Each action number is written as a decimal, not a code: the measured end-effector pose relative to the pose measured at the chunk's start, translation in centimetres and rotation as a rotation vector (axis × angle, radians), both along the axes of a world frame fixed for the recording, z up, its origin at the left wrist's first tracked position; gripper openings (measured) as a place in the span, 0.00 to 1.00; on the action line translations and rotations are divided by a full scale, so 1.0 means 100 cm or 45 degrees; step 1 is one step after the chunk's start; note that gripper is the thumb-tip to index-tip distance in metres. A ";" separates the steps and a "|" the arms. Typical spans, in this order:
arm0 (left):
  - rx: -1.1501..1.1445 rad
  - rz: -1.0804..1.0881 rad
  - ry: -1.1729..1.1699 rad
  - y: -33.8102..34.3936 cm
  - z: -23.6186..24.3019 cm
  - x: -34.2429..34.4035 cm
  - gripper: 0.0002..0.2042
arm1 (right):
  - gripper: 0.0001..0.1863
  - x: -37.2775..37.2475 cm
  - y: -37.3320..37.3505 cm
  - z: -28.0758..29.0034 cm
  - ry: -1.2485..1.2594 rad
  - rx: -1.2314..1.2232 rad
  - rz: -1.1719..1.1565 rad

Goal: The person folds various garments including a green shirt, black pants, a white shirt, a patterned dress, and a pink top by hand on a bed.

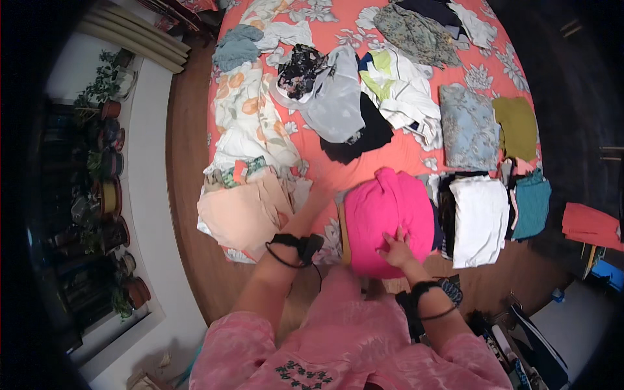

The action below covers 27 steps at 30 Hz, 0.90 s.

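Observation:
A bright pink folded garment [388, 208] lies in a rounded bundle at the near edge of the bed. My right hand [396, 250] rests on its lower right part, fingers spread, gripping nothing. My left hand [323, 193] reaches over the coral bedsheet just left of the bundle. Its fingers blend into the sheet's similar colour, so their pose is unclear. Left of that forearm sits a pile topped with a peach folded cloth [240, 208]. Beyond my left hand, a black garment [357, 140] lies partly under a sheer grey-white one [335, 104].
Right of the bundle stand a white folded stack [480, 218] and a teal folded cloth [531, 205]. Behind them lie a blue-grey patterned cloth [468, 127] and an olive one [517, 127]. Loose clothes cover the far bed. Potted plants [110, 109] line the left ledge.

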<state>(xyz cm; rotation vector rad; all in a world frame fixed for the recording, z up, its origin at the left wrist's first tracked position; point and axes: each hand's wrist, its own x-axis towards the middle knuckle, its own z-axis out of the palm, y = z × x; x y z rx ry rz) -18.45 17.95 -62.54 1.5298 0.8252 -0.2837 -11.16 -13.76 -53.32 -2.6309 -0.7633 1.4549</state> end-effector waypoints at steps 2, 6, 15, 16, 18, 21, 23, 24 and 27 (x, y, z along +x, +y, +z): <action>-0.080 0.080 -0.259 0.027 -0.032 0.031 0.21 | 0.36 0.007 0.003 0.003 0.029 0.004 -0.003; -0.723 0.603 -0.307 0.046 0.019 0.133 0.22 | 0.34 0.018 0.000 0.007 0.058 -0.004 -0.060; -0.541 0.690 -0.706 0.069 0.028 0.169 0.15 | 0.25 0.038 -0.007 -0.009 0.075 0.217 0.032; -0.547 0.601 -0.665 0.059 0.063 0.175 0.14 | 0.25 0.042 0.000 -0.007 0.067 0.220 0.022; -0.447 0.346 -0.543 0.034 0.138 0.163 0.12 | 0.25 0.050 0.024 0.003 0.218 0.487 -0.977; -0.809 -0.335 -0.717 -0.005 0.225 0.103 0.12 | 0.30 0.082 0.087 0.083 0.831 0.857 -1.570; -0.854 -0.940 -0.843 -0.033 0.221 0.073 0.14 | 0.31 0.092 0.111 0.119 1.511 1.247 -1.959; -1.120 -1.080 -0.626 -0.049 0.212 0.053 0.15 | 0.31 0.095 0.121 0.132 1.565 1.330 -1.997; -0.957 -1.047 -0.273 -0.056 0.190 0.018 0.17 | 0.22 0.109 0.112 0.108 1.392 1.076 -1.823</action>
